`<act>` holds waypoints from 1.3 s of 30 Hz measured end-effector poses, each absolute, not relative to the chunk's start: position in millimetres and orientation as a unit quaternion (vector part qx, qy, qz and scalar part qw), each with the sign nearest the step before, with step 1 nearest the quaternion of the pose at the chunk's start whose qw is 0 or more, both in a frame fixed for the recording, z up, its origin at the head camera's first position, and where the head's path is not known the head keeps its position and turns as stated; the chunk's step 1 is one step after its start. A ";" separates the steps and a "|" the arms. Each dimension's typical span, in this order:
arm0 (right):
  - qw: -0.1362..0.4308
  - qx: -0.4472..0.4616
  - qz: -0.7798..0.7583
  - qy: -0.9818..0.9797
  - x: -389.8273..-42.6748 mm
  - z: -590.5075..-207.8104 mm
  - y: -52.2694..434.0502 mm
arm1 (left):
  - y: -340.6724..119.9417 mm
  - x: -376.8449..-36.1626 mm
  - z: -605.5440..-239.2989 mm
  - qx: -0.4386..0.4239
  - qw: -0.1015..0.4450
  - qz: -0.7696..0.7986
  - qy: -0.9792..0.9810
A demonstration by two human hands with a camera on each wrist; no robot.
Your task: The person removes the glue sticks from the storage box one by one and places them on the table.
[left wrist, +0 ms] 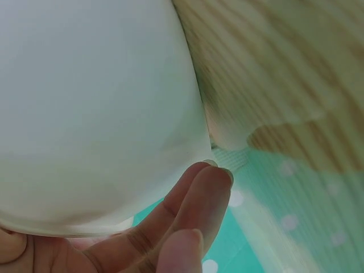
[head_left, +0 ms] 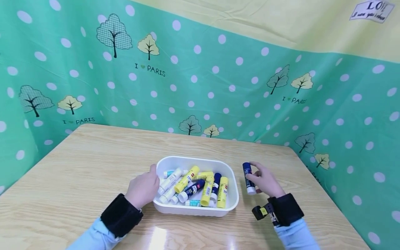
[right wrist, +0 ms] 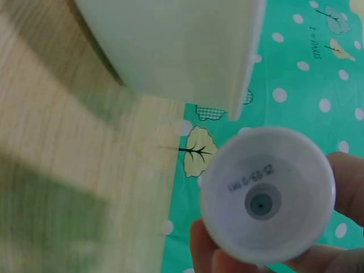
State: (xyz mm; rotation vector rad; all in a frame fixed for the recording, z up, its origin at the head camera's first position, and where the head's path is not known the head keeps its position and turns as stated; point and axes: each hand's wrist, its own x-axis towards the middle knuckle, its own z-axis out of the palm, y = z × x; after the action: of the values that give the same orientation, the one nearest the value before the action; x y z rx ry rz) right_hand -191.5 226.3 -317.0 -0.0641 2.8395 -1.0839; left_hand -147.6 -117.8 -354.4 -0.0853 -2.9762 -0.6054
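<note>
A white plastic basket (head_left: 195, 209) stands on the table, holding several glue sticks. Yellow ones such as this glue stick (head_left: 222, 192) lie across navy and white ones. At the basket's left end my left hand (head_left: 144, 189) grips the rim; in the left wrist view its fingers (left wrist: 199, 193) lie along the outer wall. To the right of the basket, my right hand (head_left: 265, 180) pinches a navy glue stick (head_left: 247, 175) between thumb and fingers, cap up and white base down. That round white base (right wrist: 267, 196) faces the camera in the right wrist view.
The wood-grain table (head_left: 78, 173) extends on both sides of the basket. A green dotted curtain (head_left: 215, 90) with printed trees hangs behind the table and along its sides. Black bands (head_left: 122, 215) wrap both wrists over light blue sleeves.
</note>
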 end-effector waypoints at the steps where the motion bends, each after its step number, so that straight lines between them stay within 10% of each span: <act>1: 0.050 -0.019 -0.356 0.933 -191.5 -320.3 225.8 | -117.9 -147.6 -354.6 -0.029 0.054 -0.198 -0.978; 39: 0.076 0.020 -0.289 0.954 -197.7 -363.9 211.4 | -121.1 -150.5 -356.5 -0.038 0.066 -0.188 -0.979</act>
State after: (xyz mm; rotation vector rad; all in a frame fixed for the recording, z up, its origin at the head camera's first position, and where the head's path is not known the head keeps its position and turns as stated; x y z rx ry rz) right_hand -197.7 211.4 -363.9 0.0614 2.8604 -0.8651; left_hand -150.5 -121.1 -356.5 -0.1148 -2.9545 -0.5658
